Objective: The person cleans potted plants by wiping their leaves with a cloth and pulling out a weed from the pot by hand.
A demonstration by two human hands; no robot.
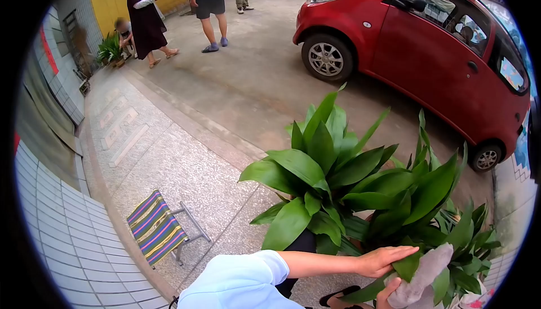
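Observation:
Large green leaves of a potted plant (321, 162) fill the lower middle and right. My left hand (386, 260) lies with extended fingers against a broad green leaf (407, 265). Just below it, at the bottom edge, my right hand (389, 293) is partly hidden behind a greyish cloth (422, 278). The cloth touches that same leaf, and the fingers of my right hand are wrapped at its lower left side.
A striped folding stool (158, 227) stands at the lower left beside a tiled wall (62, 235). A red car (417, 55) is parked at the upper right. Several people stand or crouch at the upper left, near another plant (110, 48).

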